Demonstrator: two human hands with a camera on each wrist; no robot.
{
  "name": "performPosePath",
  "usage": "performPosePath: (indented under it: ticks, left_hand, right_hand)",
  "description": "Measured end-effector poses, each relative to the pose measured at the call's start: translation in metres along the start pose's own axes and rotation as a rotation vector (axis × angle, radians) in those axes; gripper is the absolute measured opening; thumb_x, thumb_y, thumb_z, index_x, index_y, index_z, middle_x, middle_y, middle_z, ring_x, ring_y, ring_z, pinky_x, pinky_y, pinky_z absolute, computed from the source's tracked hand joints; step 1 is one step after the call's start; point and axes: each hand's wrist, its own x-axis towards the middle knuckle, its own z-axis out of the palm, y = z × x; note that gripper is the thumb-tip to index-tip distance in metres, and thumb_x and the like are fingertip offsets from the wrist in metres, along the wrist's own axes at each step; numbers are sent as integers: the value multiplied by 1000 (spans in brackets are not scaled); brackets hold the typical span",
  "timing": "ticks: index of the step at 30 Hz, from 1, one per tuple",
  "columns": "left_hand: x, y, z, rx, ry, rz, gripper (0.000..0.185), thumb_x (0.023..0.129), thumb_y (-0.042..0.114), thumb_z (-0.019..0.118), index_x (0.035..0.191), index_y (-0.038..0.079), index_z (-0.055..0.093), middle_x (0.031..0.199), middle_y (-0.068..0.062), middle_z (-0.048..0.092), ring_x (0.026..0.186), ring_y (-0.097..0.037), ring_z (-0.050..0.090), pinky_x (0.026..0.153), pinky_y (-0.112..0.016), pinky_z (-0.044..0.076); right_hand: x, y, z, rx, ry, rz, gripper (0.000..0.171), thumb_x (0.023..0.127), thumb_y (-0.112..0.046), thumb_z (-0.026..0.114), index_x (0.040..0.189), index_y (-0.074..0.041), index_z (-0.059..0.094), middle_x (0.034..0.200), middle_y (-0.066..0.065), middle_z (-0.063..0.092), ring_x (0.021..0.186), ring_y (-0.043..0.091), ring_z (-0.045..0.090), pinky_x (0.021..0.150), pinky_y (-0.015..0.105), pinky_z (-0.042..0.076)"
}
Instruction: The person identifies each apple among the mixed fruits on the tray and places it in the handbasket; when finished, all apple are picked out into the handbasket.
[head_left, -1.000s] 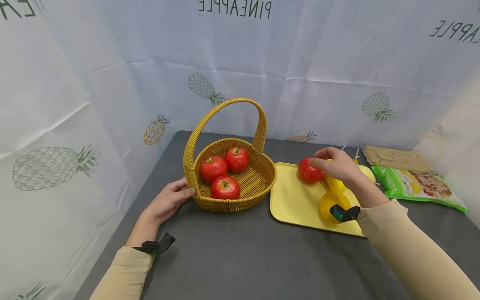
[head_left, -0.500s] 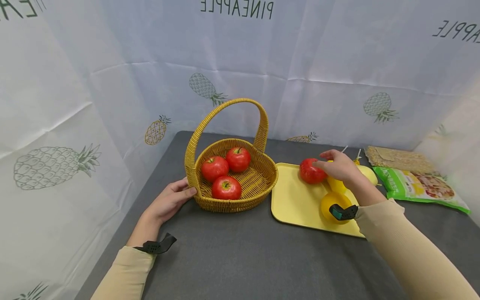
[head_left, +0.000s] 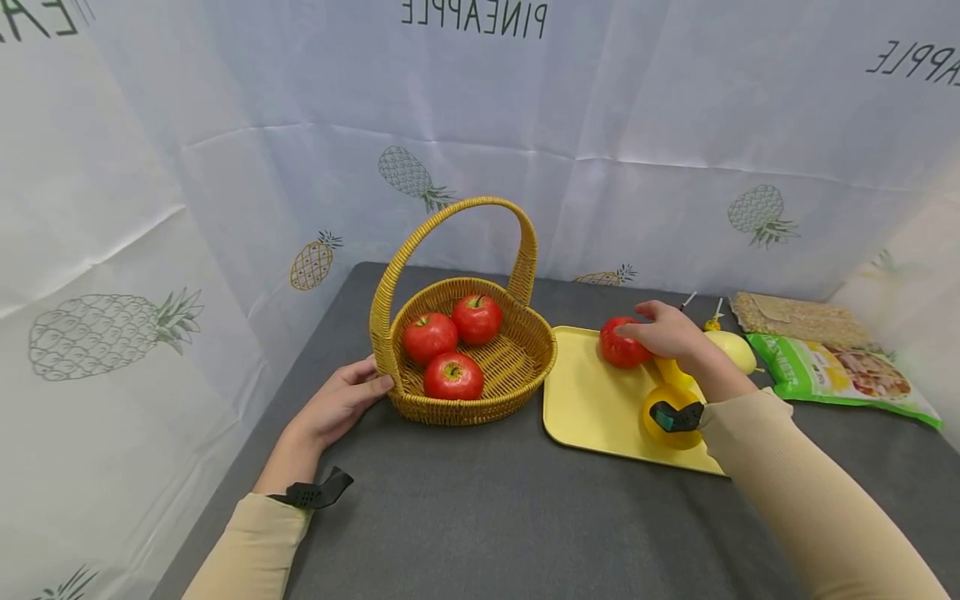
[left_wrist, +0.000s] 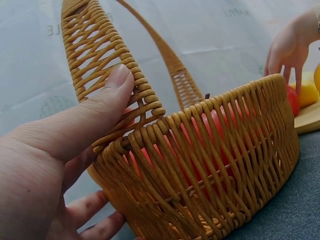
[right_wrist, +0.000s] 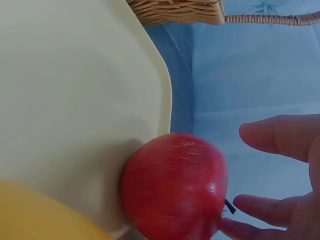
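Observation:
My left hand (head_left: 341,400) holds the golden wicker basket (head_left: 465,412) at its left side, where the handle meets the rim. In the left wrist view, the thumb lies across the handle's base and the other fingers go round the outer side. Inside the basket sit three red apples (head_left: 453,377). My right hand (head_left: 667,333) hovers by another red apple (right_wrist: 172,185) on the pale yellow tray (head_left: 588,408). Its thumb and fingers are spread around the stem side, fingertips close to the apple's skin.
A round yellow fruit (head_left: 678,440) lies on the tray under my right wrist. Beyond that hand is a pale yellow fruit (head_left: 733,350). Further right lie a green printed bag (head_left: 847,375) and a packet of brown grains (head_left: 798,318). A pineapple-print curtain (head_left: 510,225) backs the table.
My right hand has shifted slightly over the tray, staying beside the apple. My left hand and the basket have kept their place.

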Motion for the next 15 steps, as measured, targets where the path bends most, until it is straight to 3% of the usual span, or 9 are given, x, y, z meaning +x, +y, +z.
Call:
performPosePath:
  ticks: [10, 15]
  left_hand:
    - [5, -3, 2, -6, -17, 13, 35, 104, 4, 58, 132, 22, 69, 139, -4, 60, 127, -20, 55, 104, -28, 46]
    - [2, -2, 1, -2, 10, 5, 34, 104, 4, 59, 131, 21, 70, 139, -5, 60, 127, -18, 56, 104, -26, 46]
  right_hand:
    - [1, 1, -2, 26, -24, 14, 83, 100, -36, 63, 157, 9, 22, 156, 37, 24, 135, 50, 36, 108, 57, 43]
    - [5, -3, 5, 23, -40, 26, 93, 96, -38, 68, 157, 12, 19, 154, 36, 29, 134, 49, 38, 109, 57, 41]
